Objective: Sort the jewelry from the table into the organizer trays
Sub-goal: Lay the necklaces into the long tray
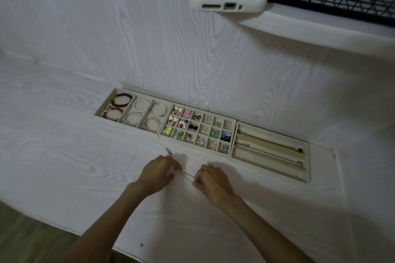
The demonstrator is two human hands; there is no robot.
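Silver chain, thin, lies on the white table just in front of the middle tray. Its long axis runs from upper left to lower right, stretched between my hands. My left hand pinches the end near the small pendant, which points away from me toward the trays. My right hand has fingers curled, pinching the other end. Necklace tray sits to the right, bracelet tray to the left.
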